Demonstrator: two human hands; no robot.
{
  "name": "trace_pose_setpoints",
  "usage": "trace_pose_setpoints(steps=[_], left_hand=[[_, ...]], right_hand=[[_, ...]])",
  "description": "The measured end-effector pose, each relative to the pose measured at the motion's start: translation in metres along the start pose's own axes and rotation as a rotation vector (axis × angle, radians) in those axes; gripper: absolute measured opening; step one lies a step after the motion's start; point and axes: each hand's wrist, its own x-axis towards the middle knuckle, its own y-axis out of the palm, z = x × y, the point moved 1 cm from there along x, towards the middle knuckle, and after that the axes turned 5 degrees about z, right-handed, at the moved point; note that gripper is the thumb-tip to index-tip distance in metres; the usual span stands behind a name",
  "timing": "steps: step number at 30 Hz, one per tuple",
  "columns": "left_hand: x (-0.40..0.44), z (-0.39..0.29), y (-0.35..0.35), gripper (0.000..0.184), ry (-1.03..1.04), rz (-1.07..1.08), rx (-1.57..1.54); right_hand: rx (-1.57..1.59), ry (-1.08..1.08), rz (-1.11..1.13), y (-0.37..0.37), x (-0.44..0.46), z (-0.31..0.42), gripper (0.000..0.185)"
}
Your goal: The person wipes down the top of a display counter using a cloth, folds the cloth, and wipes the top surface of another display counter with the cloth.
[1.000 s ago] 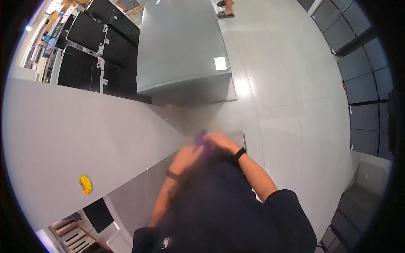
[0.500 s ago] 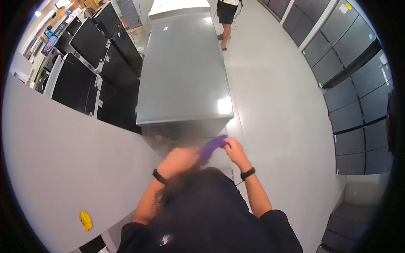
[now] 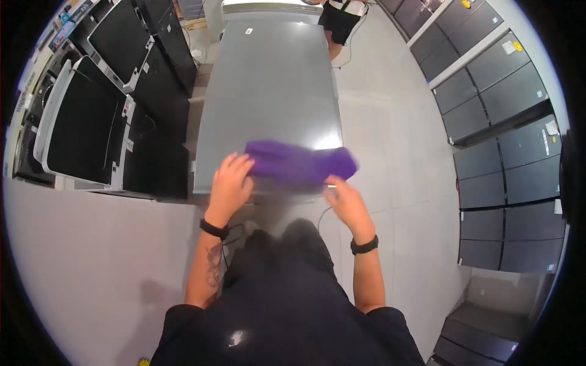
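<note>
Head — left hand [image 3: 231, 188] part-spread, touching purple cloth [image 3: 296, 162]

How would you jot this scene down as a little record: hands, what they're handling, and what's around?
Left hand: at the left end of a purple cloth, left hand
Right hand: by its lower right edge, right hand
Grip: unclear, cloth blurred
Cloth position: over the near end of a grey surface; contact uncertain
Wrists: a black wristband on each
Other person: partly visible, near the surface's far right corner
Right side: row of dark grey panelled units
</note>
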Motion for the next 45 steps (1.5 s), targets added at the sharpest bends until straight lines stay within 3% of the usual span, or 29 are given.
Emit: trace_pose_setpoints(steps=[2,5,8,11,15,17,18,19,20,22,24,26,27,30,33,36,39,43,45], left_hand=[[-0.024,0.038,0.034,0.034,-0.083,0.140,0.166],[-0.039,0.045,0.048,0.031,-0.187,0.210,0.008],[-0.030,0.032,0.068,0.029,-0.136,0.270,-0.039],[-0.022,0.012,0.095,0.037,-0.109,0.368,0.247],[-0.006,0.007,0.088,0.048,-0.153,0.487,0.271],[0.004,0.026,0.095,0.048,-0.308,0.417,0.056],[0.009,0.031,0.094,0.047,-0.381,0.372,-0.041],[0.018,0.030,0.095,0.044,-0.383,0.194,-0.048],[0.034,0.033,0.097,0.044,-0.344,0.175,0.068],[0.055,0.029,0.101,0.043,-0.276,0.149,0.280],[0.067,0.036,0.105,0.039,-0.239,0.311,0.399],[0.067,0.054,0.117,0.033,-0.258,0.495,0.454],[0.068,0.058,0.118,0.023,-0.217,0.422,0.417],[0.063,0.062,0.107,0.018,-0.153,0.361,0.356],[0.051,0.065,0.093,0.018,-0.227,0.465,0.373],[0.034,0.054,0.080,0.018,-0.231,0.465,0.290],[0.014,0.056,0.077,0.019,0.007,0.309,0.047],[0.011,0.059,0.056,0.021,-0.013,0.306,-0.134],[0.021,0.068,0.050,0.021,-0.064,0.342,-0.356]], right_hand=[[-0.127,0.073,0.482,0.013,0.005,-0.010,0.033],[0.164,0.068,0.249,0.043,0.006,-0.043,0.038],[0.054,-0.114,0.015,0.064,0.028,-0.070,0.047],[-0.435,-0.132,0.079,0.082,0.031,-0.079,0.051],[-0.282,-0.176,0.078,0.069,0.040,-0.093,0.048],[-0.130,-0.209,0.110,0.065,0.047,-0.105,0.044],[-0.031,-0.124,0.133,0.062,0.051,-0.111,0.041],[0.068,-0.048,0.143,0.057,0.061,-0.115,0.037],[0.166,0.025,0.149,0.054,0.074,-0.117,0.033],[0.028,-0.218,-0.128,0.048,0.098,-0.105,0.027],[-0.123,-0.401,-0.299,0.049,0.121,-0.098,0.027],[-0.159,-0.266,-0.003,0.061,0.132,-0.107,0.027],[-0.179,-0.195,0.128,0.068,0.139,-0.113,0.027],[-0.108,-0.202,0.013,0.085,0.131,-0.129,0.022],[0.024,-0.039,0.008,0.077,0.096,-0.128,0.018],[0.091,-0.027,-0.046,0.077,0.059,-0.135,0.017],[0.106,0.000,-0.013,0.073,0.037,-0.138,0.017],[-0.039,-0.155,-0.047,0.060,0.037,-0.139,0.012],[0.001,-0.114,-0.026,0.046,0.054,-0.130,0.010]])
